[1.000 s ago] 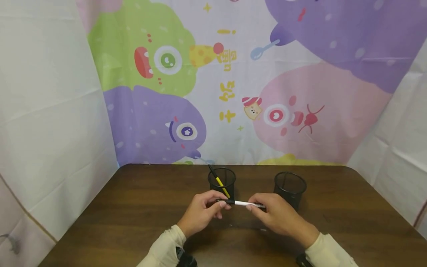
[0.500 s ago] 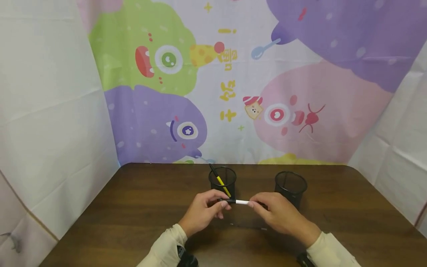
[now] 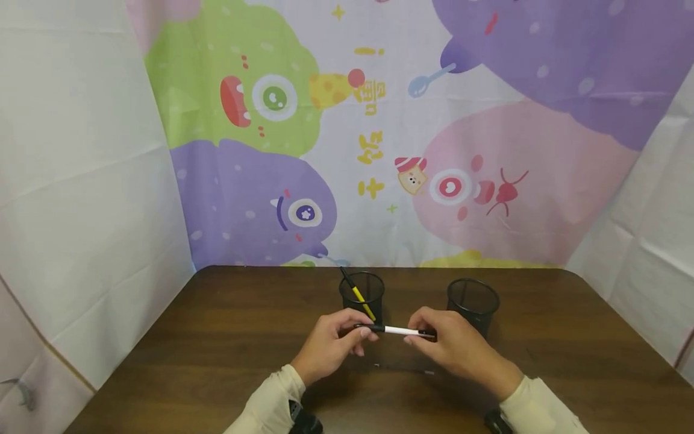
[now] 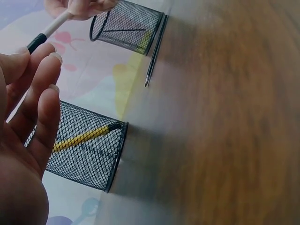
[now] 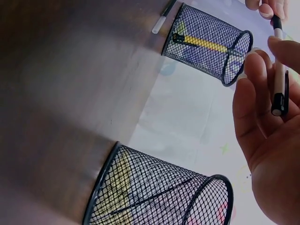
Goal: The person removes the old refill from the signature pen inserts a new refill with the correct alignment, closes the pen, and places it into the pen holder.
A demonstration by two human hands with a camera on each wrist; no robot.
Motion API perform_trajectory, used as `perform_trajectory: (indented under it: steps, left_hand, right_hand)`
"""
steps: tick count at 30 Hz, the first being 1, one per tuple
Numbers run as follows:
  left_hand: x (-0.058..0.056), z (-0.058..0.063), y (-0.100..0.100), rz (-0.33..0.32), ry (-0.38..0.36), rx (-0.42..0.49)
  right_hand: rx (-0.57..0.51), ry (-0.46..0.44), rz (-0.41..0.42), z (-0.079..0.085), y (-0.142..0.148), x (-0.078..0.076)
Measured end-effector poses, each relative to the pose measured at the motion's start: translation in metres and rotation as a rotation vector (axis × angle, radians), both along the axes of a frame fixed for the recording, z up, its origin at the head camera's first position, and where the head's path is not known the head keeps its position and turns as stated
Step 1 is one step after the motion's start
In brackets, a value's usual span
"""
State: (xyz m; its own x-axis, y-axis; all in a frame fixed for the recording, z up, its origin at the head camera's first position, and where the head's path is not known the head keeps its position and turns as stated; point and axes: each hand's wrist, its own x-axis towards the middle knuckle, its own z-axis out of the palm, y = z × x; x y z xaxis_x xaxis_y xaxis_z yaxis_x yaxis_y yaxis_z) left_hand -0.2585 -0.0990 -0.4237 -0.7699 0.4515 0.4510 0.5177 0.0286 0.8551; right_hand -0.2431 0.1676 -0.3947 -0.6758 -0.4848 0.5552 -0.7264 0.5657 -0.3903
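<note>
In the head view, a white pen with black ends (image 3: 400,330) lies level between the two hands above the table. My left hand (image 3: 332,342) pinches its black end between thumb and fingertips. At the capped, clipped end, my right hand (image 3: 454,345) holds the pen loosely, the thumb across the barrel in the right wrist view. A thin dark pen refill (image 4: 157,51), with a pointed metal tip, lies on the table under the hands. Behind the left hand stands a black mesh pen cup (image 4: 89,154) with a yellow and black pen (image 3: 358,295) leaning in it.
A second black mesh cup (image 3: 473,301) stands behind my right hand, partly hidden by it. The brown wooden table (image 3: 217,343) ends at a printed cartoon cloth (image 3: 374,235). White cloth walls (image 3: 92,150) rise on both sides.
My right thumb and fingers slid left over the white barrel, then moved back and loosened, uncovering the clipped end. The left hand has barely moved.
</note>
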Motion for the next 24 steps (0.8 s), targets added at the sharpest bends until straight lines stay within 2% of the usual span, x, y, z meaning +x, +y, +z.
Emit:
perform_trajectory:
  steps: [6,16,24]
  left_hand:
    - [0.0003,0.0005,0.0003,0.021,0.006,-0.014]
    - [0.0046,0.0093,0.0015,0.032,0.032,-0.023]
    - [-0.0006,0.0004,0.0006,-0.005,0.013,-0.002]
  right_hand:
    - [0.009,-0.01,-0.003,0.0014,0.0008,-0.0004]
    - [0.023,-0.007,0.012,0.0039,0.0,0.0005]
    - [0.038,-0.035,0.01,0.0021,0.0004,0.0018]
